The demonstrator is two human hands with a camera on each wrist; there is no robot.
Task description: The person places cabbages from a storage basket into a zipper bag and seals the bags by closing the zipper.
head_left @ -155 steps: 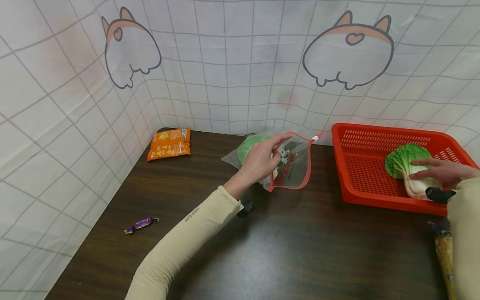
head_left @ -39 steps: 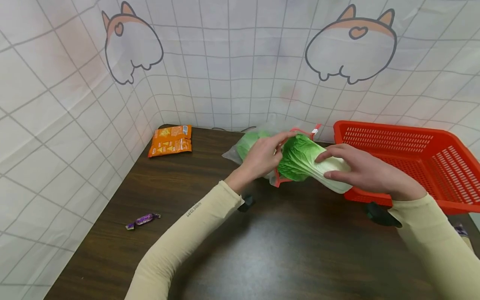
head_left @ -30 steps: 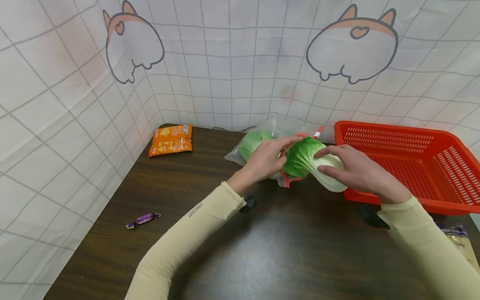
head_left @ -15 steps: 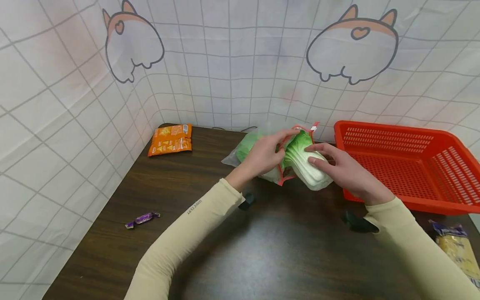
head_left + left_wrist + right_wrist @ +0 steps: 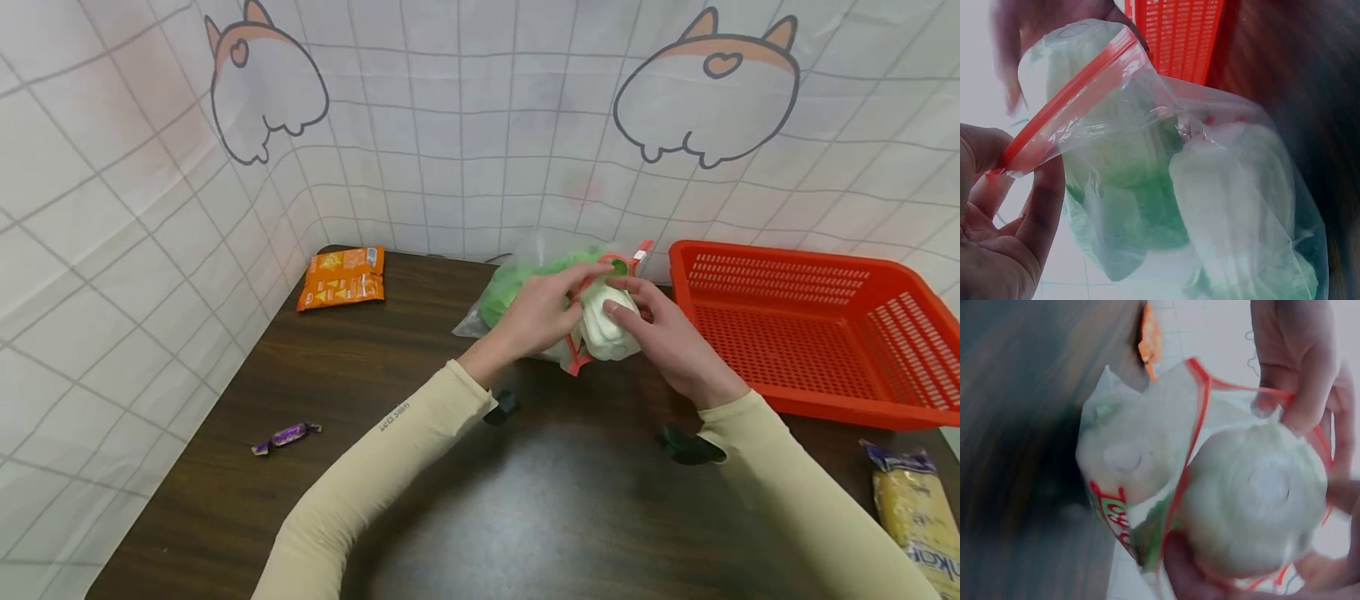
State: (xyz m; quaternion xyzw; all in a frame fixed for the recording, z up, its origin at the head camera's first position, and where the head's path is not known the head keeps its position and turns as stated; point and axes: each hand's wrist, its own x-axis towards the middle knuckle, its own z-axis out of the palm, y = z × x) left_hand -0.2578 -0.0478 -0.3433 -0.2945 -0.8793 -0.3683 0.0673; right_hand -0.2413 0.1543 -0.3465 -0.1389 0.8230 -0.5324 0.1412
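Note:
My left hand (image 5: pixel 534 315) pinches the red zip edge (image 5: pixel 1066 99) of a clear zip bag (image 5: pixel 472 323), keeping its mouth apart. My right hand (image 5: pixel 675 342) grips a napa cabbage (image 5: pixel 606 327) by its white base. The leafy end of this cabbage is inside the bag, while its base sticks out past the red rim. Through the plastic, the left wrist view shows another cabbage (image 5: pixel 1229 194) lying in the bag. Red lettering (image 5: pixel 1116 515) on the bag shows in the right wrist view.
A red basket (image 5: pixel 825 407) stands right of the bag. Below it lies a yellow packet with a purple top (image 5: pixel 911 508). An orange snack packet (image 5: pixel 342 279) is at the back left, a purple wrapped candy (image 5: pixel 287 436) nearer. A white grid-patterned cloth (image 5: pixel 480 125) rises behind.
My right hand has carried the cabbage out of the red basket, leftward to the bag, and its leaves have gone in through the mouth. My left hand has stayed at the rim.

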